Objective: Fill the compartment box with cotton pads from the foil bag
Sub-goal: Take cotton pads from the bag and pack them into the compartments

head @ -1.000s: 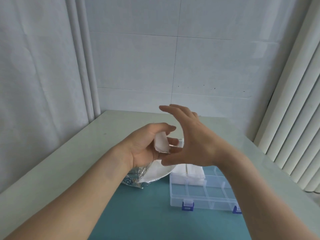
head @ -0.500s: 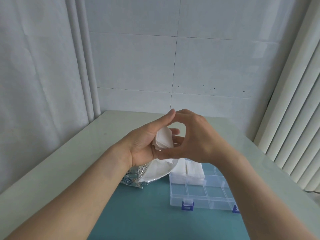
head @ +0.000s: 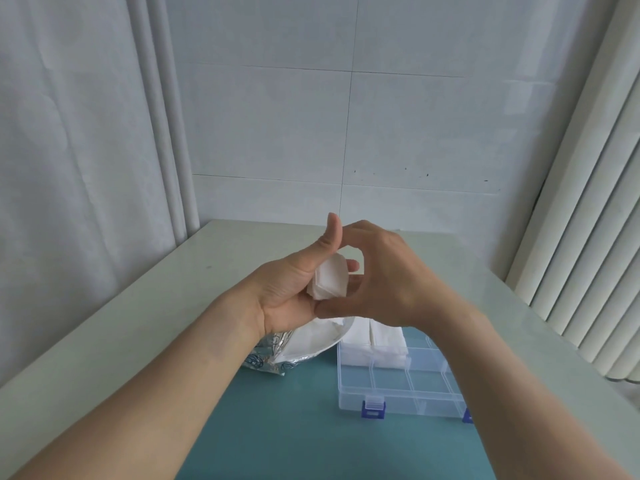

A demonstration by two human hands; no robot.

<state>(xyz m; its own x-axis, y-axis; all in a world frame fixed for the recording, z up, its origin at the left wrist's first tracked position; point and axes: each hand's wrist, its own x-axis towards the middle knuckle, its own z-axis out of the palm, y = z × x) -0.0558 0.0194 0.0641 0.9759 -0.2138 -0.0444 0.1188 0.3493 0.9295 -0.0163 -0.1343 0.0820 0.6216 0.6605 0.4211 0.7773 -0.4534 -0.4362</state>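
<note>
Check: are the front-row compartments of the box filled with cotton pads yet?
No: the front-row cells of the compartment box look clear and empty; cotton pads show only in its far compartments.

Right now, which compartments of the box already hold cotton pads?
Only the far-left compartments of the compartment box, next to the foil bag, hold stacked cotton pads. The near-row compartments by the blue latches are visibly empty.
</note>
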